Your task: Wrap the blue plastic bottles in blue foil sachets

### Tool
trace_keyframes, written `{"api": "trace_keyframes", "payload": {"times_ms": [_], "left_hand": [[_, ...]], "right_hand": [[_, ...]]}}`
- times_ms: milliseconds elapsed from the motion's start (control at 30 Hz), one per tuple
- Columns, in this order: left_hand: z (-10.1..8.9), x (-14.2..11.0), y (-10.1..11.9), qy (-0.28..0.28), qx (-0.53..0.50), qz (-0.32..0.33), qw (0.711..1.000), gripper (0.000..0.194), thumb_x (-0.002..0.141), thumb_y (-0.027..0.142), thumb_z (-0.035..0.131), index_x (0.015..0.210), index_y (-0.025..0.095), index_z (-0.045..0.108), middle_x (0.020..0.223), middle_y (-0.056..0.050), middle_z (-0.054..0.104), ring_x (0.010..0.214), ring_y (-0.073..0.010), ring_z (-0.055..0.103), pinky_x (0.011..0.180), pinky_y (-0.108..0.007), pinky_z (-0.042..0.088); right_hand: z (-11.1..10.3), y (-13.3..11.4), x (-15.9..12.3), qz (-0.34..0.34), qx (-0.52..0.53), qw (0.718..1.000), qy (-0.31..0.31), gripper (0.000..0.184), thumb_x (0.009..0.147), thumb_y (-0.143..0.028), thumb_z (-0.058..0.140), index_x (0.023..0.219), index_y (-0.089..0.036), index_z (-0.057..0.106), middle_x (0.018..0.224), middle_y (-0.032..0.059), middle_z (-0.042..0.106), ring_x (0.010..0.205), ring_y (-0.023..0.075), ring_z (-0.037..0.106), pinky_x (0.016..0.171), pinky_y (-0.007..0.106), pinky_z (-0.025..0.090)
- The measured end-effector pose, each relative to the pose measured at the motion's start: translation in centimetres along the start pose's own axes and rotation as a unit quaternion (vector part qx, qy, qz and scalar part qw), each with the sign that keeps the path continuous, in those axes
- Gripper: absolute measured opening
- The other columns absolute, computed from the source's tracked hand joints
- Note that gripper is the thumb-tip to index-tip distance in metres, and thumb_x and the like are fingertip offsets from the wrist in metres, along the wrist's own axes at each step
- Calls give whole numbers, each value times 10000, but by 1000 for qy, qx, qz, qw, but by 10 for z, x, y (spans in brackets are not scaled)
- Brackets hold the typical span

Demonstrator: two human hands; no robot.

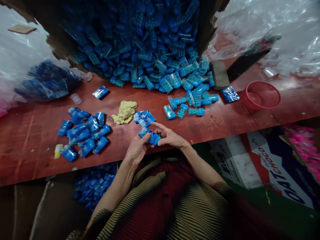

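Between my two hands, close to the table's front edge, is a small bottle in a blue printed sleeve point(151, 136). My left hand point(138, 146) grips one end with the thumb on top. The thumb and fingers of my right hand point(172, 137) close around the other end. Just beyond my fingers lie several flat blue printed sleeves point(145, 117), beside a crumpled yellow cloth point(125, 112). To the left is a pile of sleeved blue bottles point(79, 130). Clear bottles with blue caps and turquoise balls point(196, 111) lie loose to the right.
A big torn carton heaped with blue-capped bottles point(145, 55) tips onto the red table point(120, 146). A red plastic basket point(261, 95), a grey block point(220, 75) and rubber bands point(213, 121) are at right. A bag of blue sleeves point(47, 81) sits at left.
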State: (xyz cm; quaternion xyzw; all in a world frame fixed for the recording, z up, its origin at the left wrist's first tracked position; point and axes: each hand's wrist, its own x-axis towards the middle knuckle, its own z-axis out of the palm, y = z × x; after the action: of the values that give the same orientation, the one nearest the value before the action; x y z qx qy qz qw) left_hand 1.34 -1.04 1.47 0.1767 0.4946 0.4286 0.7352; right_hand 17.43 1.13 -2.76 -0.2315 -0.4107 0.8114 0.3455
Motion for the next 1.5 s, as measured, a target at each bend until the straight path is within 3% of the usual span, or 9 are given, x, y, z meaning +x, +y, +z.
{"api": "trace_keyframes", "payload": {"times_ms": [167, 500, 900, 1300, 1500], "left_hand": [[-11, -1, 6, -48, 27, -34, 998, 353, 538, 230, 835, 824, 103, 672, 739, -64, 695, 623, -152, 635, 556, -245, 535], [1, 0, -14, 24, 9, 7, 1000, 346, 532, 318, 835, 738, 121, 637, 686, -37, 686, 576, -142, 624, 531, -253, 528], [-1, -7, -8, -29, -12, -61, 998, 335, 578, 227, 812, 851, 126, 646, 759, -44, 703, 629, -151, 659, 551, -253, 567], [14, -6, -19, 41, -23, 4, 999, 406, 527, 359, 834, 775, 128, 611, 651, -8, 665, 543, -128, 617, 513, -248, 550], [7, -7, -14, -3, -21, -31, 999, 317, 607, 279, 802, 827, 127, 631, 761, -41, 706, 644, -150, 664, 576, -260, 573]], "right_hand": [[-4, -1, 0, 6, 4, 1000, -19, 900, 609, -179, 786, 1390, -263, 347, 870, -43, 589, 755, 92, 556, 688, 207, 433], [-5, -2, -3, 24, 32, 999, -35, 929, 604, -153, 777, 1407, -246, 319, 885, -34, 589, 729, 90, 546, 672, 205, 429], [-3, -10, -5, 18, 38, 999, -30, 819, 629, -137, 750, 1359, -265, 403, 897, -37, 579, 778, 85, 546, 708, 199, 445], [-2, 3, -2, 16, 82, 996, -17, 839, 600, -136, 752, 1353, -259, 404, 834, -47, 584, 650, 76, 540, 594, 189, 448], [-7, 0, -3, 6, 62, 998, 17, 771, 620, -110, 734, 1322, -256, 452, 829, -50, 562, 691, 69, 520, 644, 179, 439]]}}
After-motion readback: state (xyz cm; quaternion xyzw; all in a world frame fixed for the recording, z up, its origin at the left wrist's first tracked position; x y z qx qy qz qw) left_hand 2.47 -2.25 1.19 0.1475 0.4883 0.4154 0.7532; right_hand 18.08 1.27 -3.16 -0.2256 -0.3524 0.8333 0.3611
